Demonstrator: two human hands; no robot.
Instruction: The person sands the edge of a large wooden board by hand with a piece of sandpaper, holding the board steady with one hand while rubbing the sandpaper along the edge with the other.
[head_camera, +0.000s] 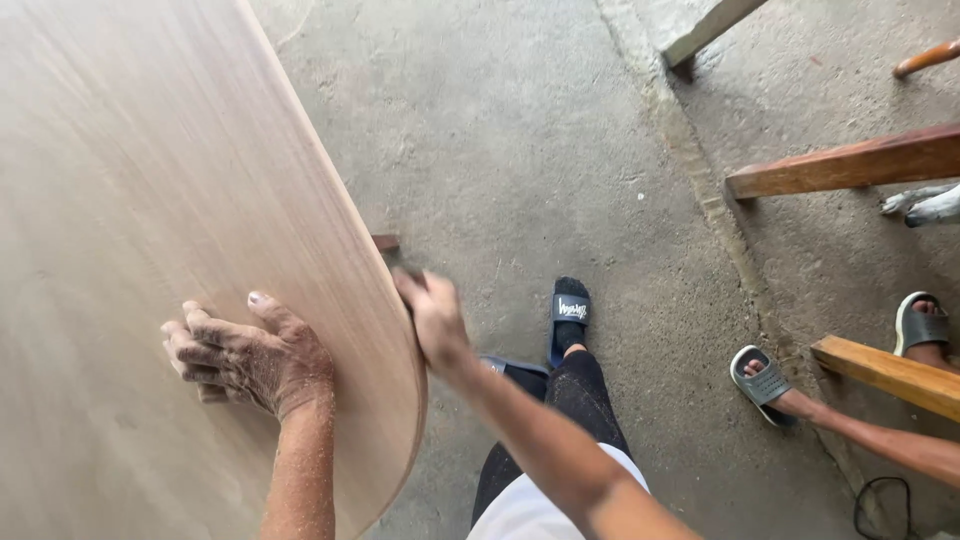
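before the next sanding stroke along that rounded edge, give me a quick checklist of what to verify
1. Left hand flat on the rounded wooden tabletop, bracing it: ok.
2. Right hand at the curved edge, gripping a small sanding block: ok, though blurred.
3. Abrasive face against the edge: cannot tell.
4. Own sandalled foot apart from the tabletop's edge: ok.
5. Another person's feet apart, by the wooden beams: ok.
6. Black cable on the concrete floor, away from the feet: ok.

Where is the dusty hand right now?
In the head view, the left hand lies flat on the big round wooden board, low on the left side, near its curved edge and across from the right hand.
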